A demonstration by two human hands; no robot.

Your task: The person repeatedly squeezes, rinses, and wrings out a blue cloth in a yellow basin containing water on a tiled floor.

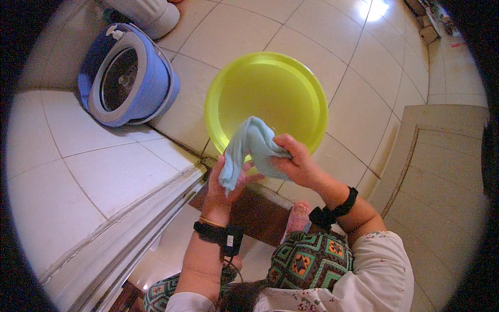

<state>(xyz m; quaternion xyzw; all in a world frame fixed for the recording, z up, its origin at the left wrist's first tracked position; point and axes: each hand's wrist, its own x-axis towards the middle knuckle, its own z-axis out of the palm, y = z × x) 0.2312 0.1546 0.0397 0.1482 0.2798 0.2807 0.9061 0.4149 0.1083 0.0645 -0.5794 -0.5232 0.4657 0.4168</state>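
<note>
A light blue knitted cloth (251,142) hangs in an arch between my two hands, over the near rim of a round yellow-green plastic basin (324,105). My right hand (294,160) is closed on its right end. On the left, my left hand (230,181) has its fingers spread under and beside the cloth's other end, which lies against the palm; whether it grips the cloth is unclear. The basin stands on the tiled floor and seems to hold cloudy liquid.
A blue spin-mop bucket (154,91) with a grey rim stands at the upper left, beside a pale container (156,17). A door frame (128,234) runs along the lower left, a panelled door (436,187) is at the right, and a raised sill (265,206) lies below my hands.
</note>
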